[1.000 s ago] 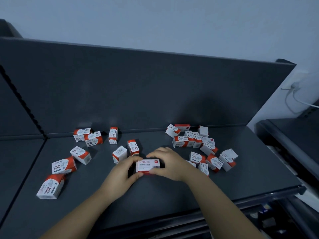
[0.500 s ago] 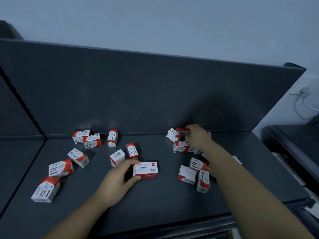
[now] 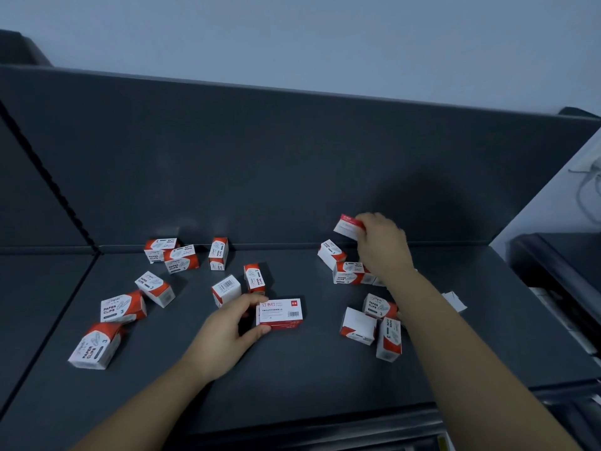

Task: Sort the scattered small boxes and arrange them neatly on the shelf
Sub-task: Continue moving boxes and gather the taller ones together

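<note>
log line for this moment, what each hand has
left hand: grips flat white-and-red cardboard box on dark grey shelf | right hand: holds small red-and-white cardboard box above shelf

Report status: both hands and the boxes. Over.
Left grip holds the flat staple box on the shelf. Right grip holds a second flat box above the right pile. Paper clip boxes lie scattered both sides, unsorted.

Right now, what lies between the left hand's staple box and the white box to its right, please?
Only bare shelf between staple box and white box; head view.
</note>
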